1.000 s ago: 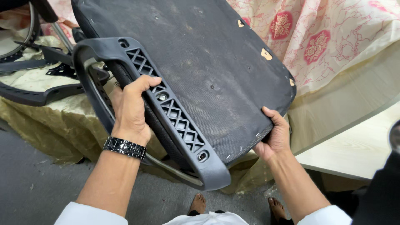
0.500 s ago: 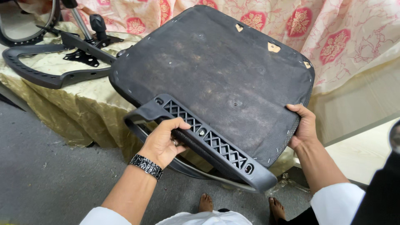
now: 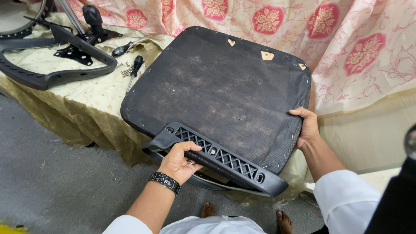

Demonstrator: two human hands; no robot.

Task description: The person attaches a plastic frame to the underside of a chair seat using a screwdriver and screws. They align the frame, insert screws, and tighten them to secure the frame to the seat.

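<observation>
Half the armrest (image 3: 216, 158) hidden beneath seat (image 3: 216, 91).

The seat pad (image 3: 216, 91) shows a matt black cloth underside, rough and dusty, stapled along its edge. At its near edge the armrest (image 3: 216, 158) is dull grey moulded plastic with a lattice of cut-outs; the left hand (image 3: 180, 162) grips it, a glossy black beaded band on the wrist. The right hand (image 3: 308, 128) holds the pad's right edge. Left of the pad lies a crinkled cream tablecloth (image 3: 56, 97) with a faint sheen, and beyond the pad hangs soft pink flowered cloth (image 3: 355, 52).
</observation>
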